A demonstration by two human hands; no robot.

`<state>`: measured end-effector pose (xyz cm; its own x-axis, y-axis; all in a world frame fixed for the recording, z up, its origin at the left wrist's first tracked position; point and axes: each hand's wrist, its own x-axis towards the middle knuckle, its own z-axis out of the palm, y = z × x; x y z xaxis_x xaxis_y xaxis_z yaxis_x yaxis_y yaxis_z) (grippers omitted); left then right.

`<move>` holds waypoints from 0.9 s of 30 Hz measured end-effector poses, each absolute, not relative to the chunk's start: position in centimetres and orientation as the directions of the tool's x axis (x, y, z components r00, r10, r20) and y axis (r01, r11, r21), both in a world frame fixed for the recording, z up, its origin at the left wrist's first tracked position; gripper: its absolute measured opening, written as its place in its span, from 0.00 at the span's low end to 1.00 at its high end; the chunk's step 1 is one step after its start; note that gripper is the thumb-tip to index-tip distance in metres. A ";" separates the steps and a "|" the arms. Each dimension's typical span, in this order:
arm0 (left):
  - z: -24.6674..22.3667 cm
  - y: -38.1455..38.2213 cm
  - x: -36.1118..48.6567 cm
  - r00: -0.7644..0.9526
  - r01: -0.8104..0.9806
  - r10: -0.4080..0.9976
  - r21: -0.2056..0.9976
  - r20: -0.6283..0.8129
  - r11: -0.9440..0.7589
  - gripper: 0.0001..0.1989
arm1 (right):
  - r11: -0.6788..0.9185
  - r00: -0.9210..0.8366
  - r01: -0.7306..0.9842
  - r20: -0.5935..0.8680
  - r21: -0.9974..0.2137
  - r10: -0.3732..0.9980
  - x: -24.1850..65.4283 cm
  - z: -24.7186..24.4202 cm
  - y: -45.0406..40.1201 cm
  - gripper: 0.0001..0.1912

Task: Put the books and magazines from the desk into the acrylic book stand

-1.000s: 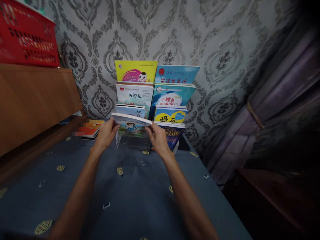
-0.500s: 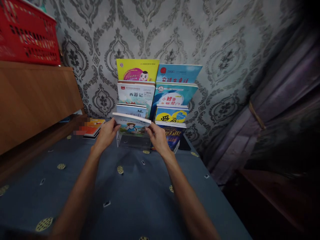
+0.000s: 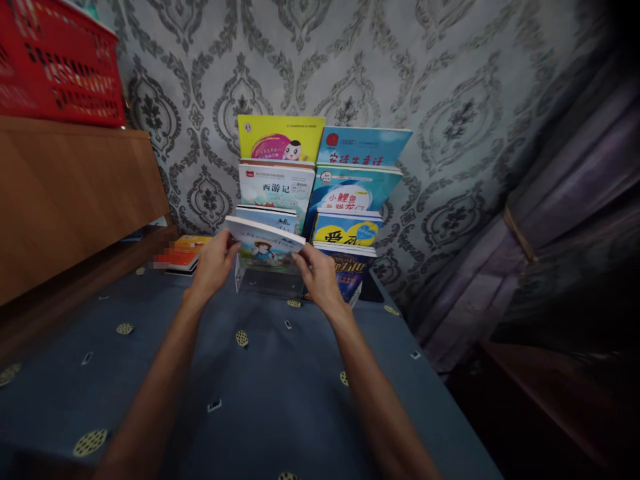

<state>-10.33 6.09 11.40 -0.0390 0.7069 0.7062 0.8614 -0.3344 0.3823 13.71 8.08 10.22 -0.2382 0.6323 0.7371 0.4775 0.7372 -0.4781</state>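
Between my two hands is a picture book (image 3: 265, 245) with a figure in a hat on its cover. My left hand (image 3: 214, 263) pinches its left edge and my right hand (image 3: 317, 272) pinches its right edge. The book tilts back at the lower front of a clear tiered book stand (image 3: 270, 283). Behind it in the left column stand a light blue book (image 3: 273, 216), a white book (image 3: 277, 187) and a yellow book (image 3: 280, 137). The right column holds two blue books, a yellow-and-blue book (image 3: 345, 230) and a dark blue book (image 3: 347, 270).
A dark blue patterned cloth (image 3: 270, 400) covers the surface. Left of the stand lies an orange book (image 3: 187, 252) on others. A wooden cabinet (image 3: 75, 207) carries a red basket (image 3: 60, 73). Patterned wallpaper is behind, and a tied curtain (image 3: 480, 280) hangs at the right.
The picture book has risen slightly at its left side, showing more of its cover. Both hands keep their hold on it. The view has shifted slightly.
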 end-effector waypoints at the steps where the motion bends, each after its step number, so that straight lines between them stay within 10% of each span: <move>1: 11.7 5.8 -10.1 -0.053 0.850 0.683 0.392 0.729 -0.352 0.05 | 0.750 -0.216 0.475 0.766 -0.460 0.606 13.7 10.5 7.9 0.10; 27: 11.7 5.7 -9.5 -0.104 0.769 0.654 0.478 0.749 -0.425 0.08 | 0.754 -0.149 0.471 0.801 -0.458 0.580 13.6 10.6 7.6 0.11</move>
